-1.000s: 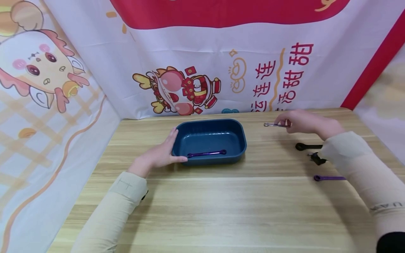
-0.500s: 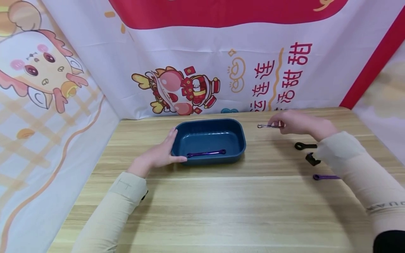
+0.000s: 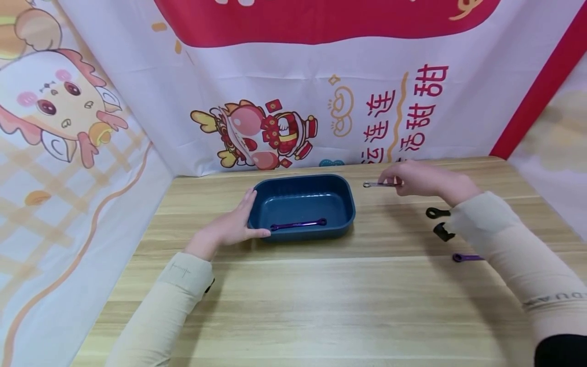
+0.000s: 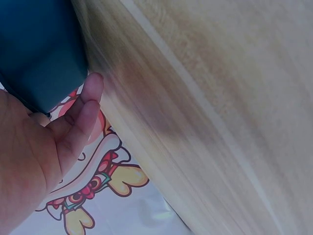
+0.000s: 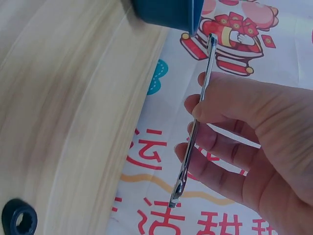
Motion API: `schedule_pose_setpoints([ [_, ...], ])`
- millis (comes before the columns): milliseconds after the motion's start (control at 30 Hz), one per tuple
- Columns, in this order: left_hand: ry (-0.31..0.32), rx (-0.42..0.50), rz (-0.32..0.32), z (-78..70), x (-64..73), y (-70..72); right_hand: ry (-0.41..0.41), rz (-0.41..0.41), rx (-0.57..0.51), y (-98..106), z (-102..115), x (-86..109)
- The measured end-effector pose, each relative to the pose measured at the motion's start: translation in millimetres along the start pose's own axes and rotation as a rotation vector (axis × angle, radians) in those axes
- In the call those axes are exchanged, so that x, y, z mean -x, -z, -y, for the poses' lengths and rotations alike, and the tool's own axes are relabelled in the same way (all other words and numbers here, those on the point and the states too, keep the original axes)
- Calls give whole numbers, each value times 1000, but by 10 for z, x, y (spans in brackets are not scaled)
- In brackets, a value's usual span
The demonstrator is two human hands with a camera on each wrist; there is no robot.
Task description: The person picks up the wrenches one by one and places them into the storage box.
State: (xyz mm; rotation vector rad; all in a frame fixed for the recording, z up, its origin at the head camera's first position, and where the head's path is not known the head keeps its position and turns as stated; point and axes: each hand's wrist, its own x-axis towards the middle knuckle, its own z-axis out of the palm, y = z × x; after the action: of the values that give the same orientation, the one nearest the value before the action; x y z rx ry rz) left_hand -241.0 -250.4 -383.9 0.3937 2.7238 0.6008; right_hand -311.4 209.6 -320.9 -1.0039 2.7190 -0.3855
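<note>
My right hand [image 3: 415, 178] pinches a silver double-ended wrench [image 5: 198, 117] between thumb and fingers, above the table to the right of the box. One ring end of the wrench points toward the box. At the left end of the deep blue rectangular box [image 3: 304, 234], my left hand [image 3: 228, 223] rests with its fingers straight along the side and its thumb at the front rim. Inside the box, near the front wall, lies a purple double-ended wrench [image 3: 298, 224]. The left wrist view shows the left fingers [image 4: 90, 90] against the box's outer wall.
Right of the box, a black wrench [image 3: 436, 212], a small black piece [image 3: 443, 232] and a purple wrench [image 3: 468, 257] lie on the wooden table [image 3: 321, 306], partly hidden by the right sleeve. A printed cloth [image 3: 257, 66] hangs behind the table.
My right hand has moved left toward the box with the silver wrench, uncovering more of the small black piece. My left hand has stayed at the box.
</note>
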Motion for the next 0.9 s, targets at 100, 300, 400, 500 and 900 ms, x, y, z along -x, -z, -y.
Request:
schedule_pose_setpoints([
  [100, 0, 2, 1, -8, 10, 4, -8, 2, 8, -8, 31, -17],
  [300, 0, 11, 4, -15, 9, 9, 16, 3, 20, -37, 76, -80],
  [400, 3, 7, 2, -11, 5, 11, 41, -1, 17, -51, 107, -113],
  [500, 6, 3, 0, 2, 3, 12, 62, -8, 26, -69, 145, -154],
  [900, 0, 2, 2, 26, -28, -3, 63, 7, -25, -102, 277, -233],
])
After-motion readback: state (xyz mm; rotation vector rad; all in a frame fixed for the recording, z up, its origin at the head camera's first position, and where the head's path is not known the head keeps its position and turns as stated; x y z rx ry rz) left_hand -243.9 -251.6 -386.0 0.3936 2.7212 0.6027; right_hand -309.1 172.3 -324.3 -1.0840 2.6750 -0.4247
